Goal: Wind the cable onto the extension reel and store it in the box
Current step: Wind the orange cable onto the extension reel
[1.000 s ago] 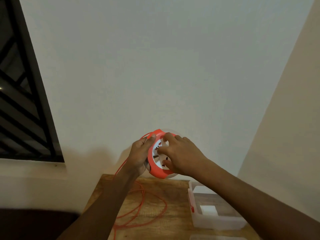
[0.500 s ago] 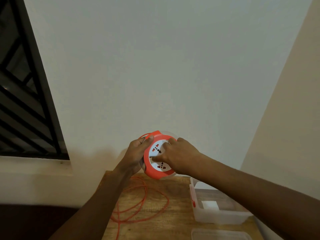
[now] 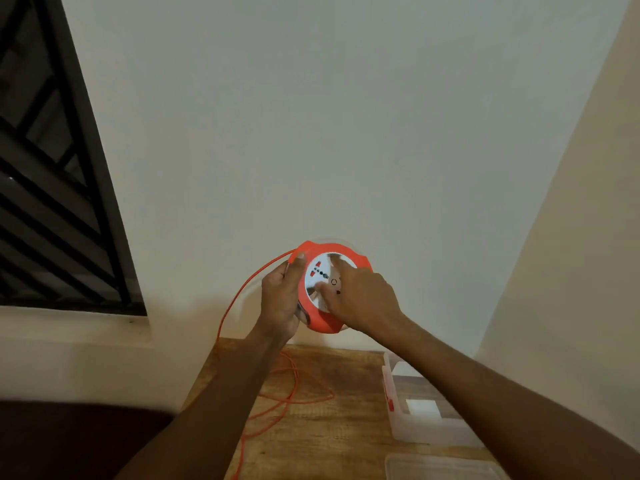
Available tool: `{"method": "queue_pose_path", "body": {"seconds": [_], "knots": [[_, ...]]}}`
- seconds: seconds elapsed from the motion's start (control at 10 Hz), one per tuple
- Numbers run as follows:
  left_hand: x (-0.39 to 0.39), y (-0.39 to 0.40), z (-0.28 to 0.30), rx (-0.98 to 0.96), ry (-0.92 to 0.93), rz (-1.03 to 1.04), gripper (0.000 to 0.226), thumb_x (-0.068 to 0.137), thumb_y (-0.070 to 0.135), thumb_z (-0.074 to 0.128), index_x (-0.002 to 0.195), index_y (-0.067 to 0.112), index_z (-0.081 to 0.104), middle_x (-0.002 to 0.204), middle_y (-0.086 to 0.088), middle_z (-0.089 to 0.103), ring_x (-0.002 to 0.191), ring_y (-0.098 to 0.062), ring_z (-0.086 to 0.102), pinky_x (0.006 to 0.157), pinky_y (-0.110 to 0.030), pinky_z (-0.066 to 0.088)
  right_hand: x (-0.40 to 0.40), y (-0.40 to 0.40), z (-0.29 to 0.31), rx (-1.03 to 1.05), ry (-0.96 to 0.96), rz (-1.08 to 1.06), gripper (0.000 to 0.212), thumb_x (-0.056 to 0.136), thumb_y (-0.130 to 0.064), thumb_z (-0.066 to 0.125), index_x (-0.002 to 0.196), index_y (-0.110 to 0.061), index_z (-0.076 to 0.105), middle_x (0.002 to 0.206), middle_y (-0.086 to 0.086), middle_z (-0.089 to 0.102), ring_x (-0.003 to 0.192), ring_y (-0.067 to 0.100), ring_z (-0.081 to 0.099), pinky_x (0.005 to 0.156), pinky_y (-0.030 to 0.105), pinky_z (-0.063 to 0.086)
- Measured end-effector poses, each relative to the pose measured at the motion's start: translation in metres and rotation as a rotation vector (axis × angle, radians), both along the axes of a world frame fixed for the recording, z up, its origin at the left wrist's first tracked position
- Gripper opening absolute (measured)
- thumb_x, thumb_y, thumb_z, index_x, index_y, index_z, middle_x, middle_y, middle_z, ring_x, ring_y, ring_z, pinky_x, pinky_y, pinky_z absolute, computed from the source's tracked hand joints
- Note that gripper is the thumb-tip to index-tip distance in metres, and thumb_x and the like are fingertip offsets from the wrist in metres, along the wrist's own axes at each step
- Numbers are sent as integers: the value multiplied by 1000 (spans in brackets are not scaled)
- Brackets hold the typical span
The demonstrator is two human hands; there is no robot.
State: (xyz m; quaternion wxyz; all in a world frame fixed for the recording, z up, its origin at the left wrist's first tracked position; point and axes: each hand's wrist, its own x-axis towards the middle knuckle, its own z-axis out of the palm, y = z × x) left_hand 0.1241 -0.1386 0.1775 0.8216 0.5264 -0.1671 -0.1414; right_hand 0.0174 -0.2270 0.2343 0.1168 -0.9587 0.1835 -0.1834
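Note:
I hold a round orange extension reel (image 3: 320,322) with a white socket face up in front of the wall, above the wooden table (image 3: 332,441). My left hand (image 3: 281,295) grips its left rim, thumb on the orange edge. My right hand (image 3: 360,299) lies over the white face, fingertips curled onto it. An orange cable (image 3: 239,299) runs from the reel's top left down past my left arm into loose loops on the table. A clear plastic box (image 3: 426,431) stands open at the table's right.
The box's clear lid (image 3: 443,467) lies flat in front of it at the table's near right. A white block (image 3: 423,407) sits inside the box. A dark barred window (image 3: 52,188) fills the left; walls close in behind and at the right.
The white socket face has turned under my right hand, whose fingers have shifted round it. The cable from the reel's top left now swings out further left, and the table loops look smaller.

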Motion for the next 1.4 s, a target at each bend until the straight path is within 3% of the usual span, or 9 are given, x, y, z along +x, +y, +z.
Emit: {"method": "queue_pose_path", "body": {"seconds": [0.1, 0.2, 0.4, 0.6, 0.8, 1.0, 1.2, 1.3, 1.4], "knots": [[-4, -5, -1, -25, 21, 62, 22, 99, 38, 59, 112, 25, 71, 103, 3, 80, 89, -20, 78, 69, -33, 64, -2, 11, 1, 972, -176, -16, 58, 92, -23, 54, 146, -21, 31, 111, 11, 68, 71, 20, 65, 63, 30, 57], [-1, -4, 2, -41, 50, 34, 21, 99, 38, 58, 109, 24, 72, 105, 0, 80, 90, -20, 78, 70, -35, 64, -10, 20, -3, 1203, -226, 26, 69, 89, -20, 61, 146, -29, 24, 104, 8, 67, 61, 21, 68, 50, 23, 52], [5, -1, 3, 33, 29, -14, 21, 97, 42, 59, 111, 29, 69, 116, -3, 76, 101, -28, 75, 84, -46, 63, -27, 0, 2, -313, -235, 177, 31, 85, -23, 63, 116, -25, 65, 105, 0, 73, 88, 22, 69, 75, 33, 55], [-2, 2, 6, 98, -80, -116, 56, 80, 52, 65, 126, 20, 66, 118, -6, 75, 102, -32, 75, 88, -52, 62, -22, -24, 11, -676, 212, 465, 48, 76, -24, 80, 122, -26, 65, 147, 10, 42, 124, 31, 51, 90, 46, 53], [-3, 2, 10, 158, -139, -123, 26, 92, 42, 63, 111, 26, 70, 109, -2, 78, 98, -31, 76, 82, -47, 64, -25, -24, 6, -921, 346, 396, 66, 89, -32, 66, 145, -35, 32, 152, 22, 28, 129, 40, 44, 105, 53, 37], [0, 0, 8, 136, -85, -50, 29, 95, 42, 63, 118, 25, 68, 108, 0, 78, 90, -25, 78, 69, -36, 65, -20, -24, 3, -740, 294, 190, 85, 92, -37, 59, 152, -29, 0, 143, 14, 48, 114, 35, 59, 100, 46, 43], [-7, -7, 9, -5, 41, 59, 22, 97, 40, 63, 110, 24, 71, 105, -3, 80, 92, -27, 78, 80, -44, 65, -15, 0, 11, 1152, -37, 58, 61, 84, -8, 59, 138, -16, 33, 101, 14, 73, 57, 19, 66, 47, 25, 45], [0, -5, 10, -28, 59, 53, 17, 97, 39, 63, 106, 27, 71, 105, -3, 79, 91, -27, 78, 77, -43, 65, -17, 7, 11, 1183, -121, 62, 60, 85, -13, 65, 136, -22, 35, 108, 7, 69, 64, 20, 70, 52, 22, 49], [5, -2, 14, -21, 46, 41, 20, 97, 39, 61, 110, 26, 69, 107, -3, 78, 93, -28, 76, 72, -39, 64, -25, 1, 10, 514, -219, 99, 43, 86, -21, 65, 127, -22, 52, 118, -5, 65, 86, 18, 70, 67, 23, 57]]}}
